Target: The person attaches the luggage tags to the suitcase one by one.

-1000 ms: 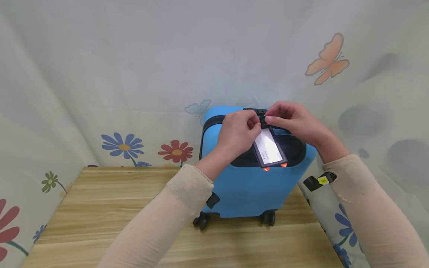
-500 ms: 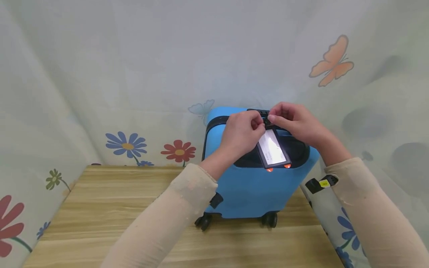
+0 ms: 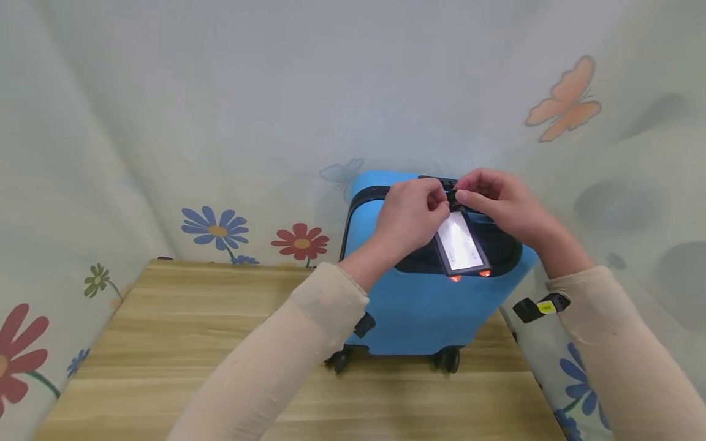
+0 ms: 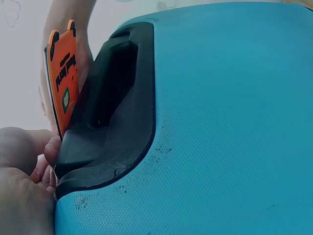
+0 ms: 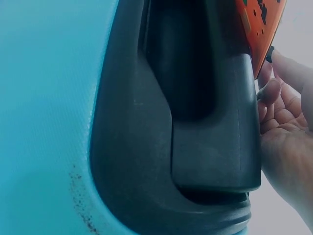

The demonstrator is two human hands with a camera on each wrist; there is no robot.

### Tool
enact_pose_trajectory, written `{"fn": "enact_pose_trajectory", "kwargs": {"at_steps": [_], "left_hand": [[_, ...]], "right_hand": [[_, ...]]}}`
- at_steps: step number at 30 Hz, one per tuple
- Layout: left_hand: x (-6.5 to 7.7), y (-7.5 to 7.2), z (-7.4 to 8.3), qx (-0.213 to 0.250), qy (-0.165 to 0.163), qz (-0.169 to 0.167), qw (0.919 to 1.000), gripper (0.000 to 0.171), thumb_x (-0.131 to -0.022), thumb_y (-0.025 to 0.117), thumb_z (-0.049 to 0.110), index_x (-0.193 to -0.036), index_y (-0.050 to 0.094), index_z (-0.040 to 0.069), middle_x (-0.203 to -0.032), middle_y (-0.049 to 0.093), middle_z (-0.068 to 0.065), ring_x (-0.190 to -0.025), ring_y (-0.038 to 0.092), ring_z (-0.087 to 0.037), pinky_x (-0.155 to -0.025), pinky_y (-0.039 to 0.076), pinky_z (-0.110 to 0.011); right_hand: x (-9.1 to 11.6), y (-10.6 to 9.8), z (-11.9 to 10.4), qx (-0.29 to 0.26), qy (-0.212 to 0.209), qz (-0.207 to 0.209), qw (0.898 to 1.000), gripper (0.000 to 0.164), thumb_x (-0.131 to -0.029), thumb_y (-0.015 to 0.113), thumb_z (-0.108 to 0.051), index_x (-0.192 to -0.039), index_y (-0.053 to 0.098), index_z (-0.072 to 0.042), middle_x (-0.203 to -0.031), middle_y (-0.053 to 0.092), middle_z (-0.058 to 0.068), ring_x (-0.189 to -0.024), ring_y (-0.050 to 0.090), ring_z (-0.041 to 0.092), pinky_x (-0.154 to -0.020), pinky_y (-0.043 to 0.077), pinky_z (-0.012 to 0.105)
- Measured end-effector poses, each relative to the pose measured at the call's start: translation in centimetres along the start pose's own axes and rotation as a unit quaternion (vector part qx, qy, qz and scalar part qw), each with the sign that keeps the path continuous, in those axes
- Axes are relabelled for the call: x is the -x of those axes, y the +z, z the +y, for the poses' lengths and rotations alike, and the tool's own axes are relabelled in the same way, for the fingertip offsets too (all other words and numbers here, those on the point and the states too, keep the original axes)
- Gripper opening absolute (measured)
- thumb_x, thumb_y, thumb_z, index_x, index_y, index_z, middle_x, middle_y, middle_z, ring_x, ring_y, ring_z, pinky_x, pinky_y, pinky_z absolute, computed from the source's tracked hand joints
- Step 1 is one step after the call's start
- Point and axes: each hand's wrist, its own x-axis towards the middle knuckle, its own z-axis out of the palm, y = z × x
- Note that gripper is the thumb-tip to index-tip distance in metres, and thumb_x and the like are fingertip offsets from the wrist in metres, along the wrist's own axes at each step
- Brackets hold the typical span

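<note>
A blue suitcase [image 3: 419, 315] stands upright on its black wheels, its black carry handle [image 4: 128, 112] on the near top edge. Over the handle lies a luggage tag [image 3: 460, 242] with a white, shiny front. Its orange back [image 4: 66, 73], with ear shapes and dark lettering, shows in the left wrist view. My left hand [image 3: 410, 213] pinches at the tag's upper end; the exact grip is hidden by the fingers. Close beside it, my right hand [image 3: 508, 202] pinches a small black strap part, a bit of which shows in the right wrist view.
The suitcase stands on a wood-grain table [image 3: 220, 318]. A pale curtain [image 3: 276, 110] printed with flowers and butterflies hangs behind and at the right, close to the suitcase. A black wrist camera [image 3: 540, 306] hangs from the right sleeve.
The whole scene has shifted a little to the right in the head view. Both hands stay at the tag's upper end, with hardly any change in their fingers.
</note>
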Motion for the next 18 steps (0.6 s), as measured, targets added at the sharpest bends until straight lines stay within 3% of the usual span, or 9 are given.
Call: {"fn": "enact_pose_trajectory", "kwargs": {"at_steps": [13,18], "left_hand": [[0.07,0.42,0.69,-0.007,0.012,-0.001,0.9999,0.008,-0.103,0.072,0.020,-0.101,0.076,0.013,-0.086,0.069,0.003,-0.081,0.060,-0.012,-0.065,0.048,-0.016],[0.13,0.36,0.68,0.000,0.011,0.000,0.9999,0.008,-0.103,0.072,0.019,-0.100,0.077,0.013,-0.085,0.069,0.003,-0.080,0.060,-0.013,-0.064,0.048,-0.017]], "right_hand": [[0.50,-0.12,-0.46,0.025,0.001,0.029,0.999,0.026,-0.107,0.068,-0.021,-0.124,0.067,-0.001,-0.105,0.070,0.003,-0.092,0.063,0.020,-0.082,0.053,0.019],[0.71,0.17,-0.40,0.051,-0.026,0.042,0.997,0.025,-0.106,0.069,-0.019,-0.123,0.068,-0.001,-0.106,0.071,0.007,-0.089,0.064,0.016,-0.080,0.053,0.016]]}}
